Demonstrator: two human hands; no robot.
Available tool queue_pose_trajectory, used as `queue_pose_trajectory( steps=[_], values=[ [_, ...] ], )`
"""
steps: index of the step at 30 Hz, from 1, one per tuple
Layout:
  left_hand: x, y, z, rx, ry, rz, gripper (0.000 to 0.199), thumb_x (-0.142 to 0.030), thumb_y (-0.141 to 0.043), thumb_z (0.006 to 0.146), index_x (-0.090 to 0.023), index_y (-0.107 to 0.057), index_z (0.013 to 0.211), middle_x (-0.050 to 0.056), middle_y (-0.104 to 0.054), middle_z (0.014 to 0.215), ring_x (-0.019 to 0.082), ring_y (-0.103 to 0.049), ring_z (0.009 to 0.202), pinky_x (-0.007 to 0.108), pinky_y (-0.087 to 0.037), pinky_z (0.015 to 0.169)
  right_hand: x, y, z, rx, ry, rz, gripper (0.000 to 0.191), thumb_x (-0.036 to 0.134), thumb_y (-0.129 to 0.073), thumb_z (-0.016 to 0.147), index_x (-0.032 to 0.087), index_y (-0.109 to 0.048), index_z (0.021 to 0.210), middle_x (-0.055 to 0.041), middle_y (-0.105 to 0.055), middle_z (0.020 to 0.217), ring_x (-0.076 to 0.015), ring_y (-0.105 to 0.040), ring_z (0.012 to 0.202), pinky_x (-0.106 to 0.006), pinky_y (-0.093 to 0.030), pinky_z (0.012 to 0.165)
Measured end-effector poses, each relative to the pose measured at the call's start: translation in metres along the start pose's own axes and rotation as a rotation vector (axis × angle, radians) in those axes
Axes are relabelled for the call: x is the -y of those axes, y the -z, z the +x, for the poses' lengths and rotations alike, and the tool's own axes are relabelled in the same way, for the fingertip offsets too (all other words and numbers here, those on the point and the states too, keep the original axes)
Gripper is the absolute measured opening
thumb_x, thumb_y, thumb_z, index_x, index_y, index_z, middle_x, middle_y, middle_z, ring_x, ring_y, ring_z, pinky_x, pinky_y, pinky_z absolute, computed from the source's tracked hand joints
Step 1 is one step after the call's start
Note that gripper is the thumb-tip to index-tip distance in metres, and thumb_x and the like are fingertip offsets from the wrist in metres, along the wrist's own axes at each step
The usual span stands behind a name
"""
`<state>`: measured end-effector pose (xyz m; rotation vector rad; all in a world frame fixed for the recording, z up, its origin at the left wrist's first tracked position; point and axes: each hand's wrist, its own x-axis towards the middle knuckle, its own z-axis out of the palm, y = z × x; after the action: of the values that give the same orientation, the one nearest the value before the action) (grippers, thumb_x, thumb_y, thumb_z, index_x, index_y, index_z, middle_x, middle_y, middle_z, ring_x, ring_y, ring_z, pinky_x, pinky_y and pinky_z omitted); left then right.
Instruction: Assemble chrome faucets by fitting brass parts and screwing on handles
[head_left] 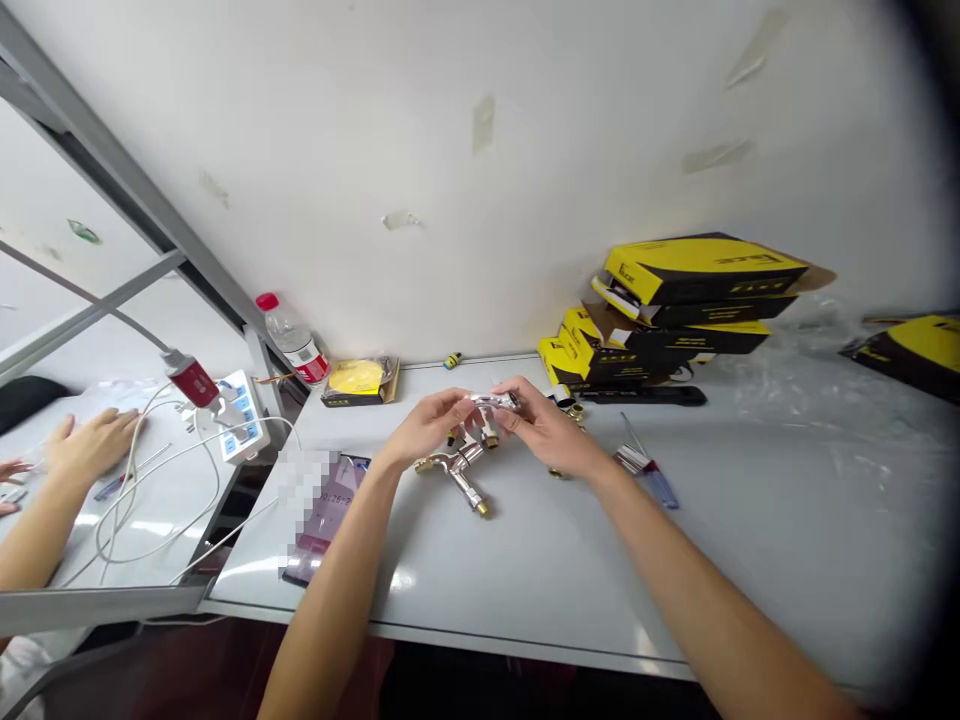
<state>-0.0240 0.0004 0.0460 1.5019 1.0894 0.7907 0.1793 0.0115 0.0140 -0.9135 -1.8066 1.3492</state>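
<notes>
Over the middle of the grey table, my left hand [429, 425] and my right hand [549, 428] both grip a shiny chrome faucet part [495, 400] between fingers and thumbs. My fingers cover some of it. Just below, a chrome faucet body [466, 482] with brass ends lies on the table. Small brass fittings [576, 412] are beside my right hand. A screwdriver [660, 485] with a clear blue handle rests to the right, next to a short chrome piece [631, 459].
Yellow-and-black boxes [705, 270] are stacked at the back right, with clear plastic wrap [810, 390] beside them. A phone [322, 520], a flat box [360, 380] and a bottle [296, 345] stand left. Past the metal frame are a power strip [244, 420] and another person's hand [94, 445].
</notes>
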Motion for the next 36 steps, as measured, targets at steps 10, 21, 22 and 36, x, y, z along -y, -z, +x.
queue_pose_trajectory(
  steps=[10, 21, 22, 36],
  values=[
    [0.011, -0.019, 0.006, -0.33, -0.1, 0.418, 0.022, -0.029, -0.051, 0.09, -0.019, -0.068, 0.098, 0.004, -0.069, 0.082, 0.017, -0.06, 0.075, 0.029, -0.045, 0.075, 0.003, -0.005, 0.003, -0.153, -0.132, -0.129, 0.043, 0.06, -0.047, 0.09, 0.023, -0.051, 0.113, 0.0015, -0.054, 0.063, -0.0157, -0.052, 0.057, -0.029, -0.041, 0.058],
    [0.027, 0.022, -0.002, -0.241, 0.19, 0.576, 0.03, -0.017, -0.06, 0.073, -0.022, -0.071, 0.101, 0.003, -0.065, 0.085, 0.014, -0.056, 0.067, 0.027, -0.048, 0.069, -0.008, 0.027, -0.01, -0.065, -0.441, -0.127, 0.034, 0.052, -0.058, 0.086, 0.024, -0.049, 0.102, -0.002, -0.066, 0.075, -0.0152, -0.058, 0.055, -0.026, -0.04, 0.048],
    [0.027, 0.023, -0.003, -0.184, 0.185, 0.57, 0.031, -0.019, -0.062, 0.072, -0.022, -0.072, 0.101, 0.003, -0.066, 0.089, 0.014, -0.057, 0.067, 0.026, -0.048, 0.067, -0.01, 0.027, -0.01, -0.058, -0.413, -0.217, 0.032, 0.052, -0.056, 0.087, 0.024, -0.051, 0.101, -0.0012, -0.065, 0.071, -0.0149, -0.056, 0.054, -0.025, -0.038, 0.049],
    [0.032, 0.021, 0.006, -0.495, 0.161, 0.554, 0.024, -0.023, -0.071, 0.072, -0.019, -0.069, 0.095, 0.003, -0.067, 0.079, 0.017, -0.058, 0.07, 0.031, -0.047, 0.073, -0.007, 0.043, -0.003, -0.377, -0.169, -0.213, 0.039, 0.053, -0.048, 0.09, 0.018, -0.062, 0.099, -0.008, -0.067, 0.092, -0.0162, -0.059, 0.072, -0.03, -0.046, 0.068]
  ],
)
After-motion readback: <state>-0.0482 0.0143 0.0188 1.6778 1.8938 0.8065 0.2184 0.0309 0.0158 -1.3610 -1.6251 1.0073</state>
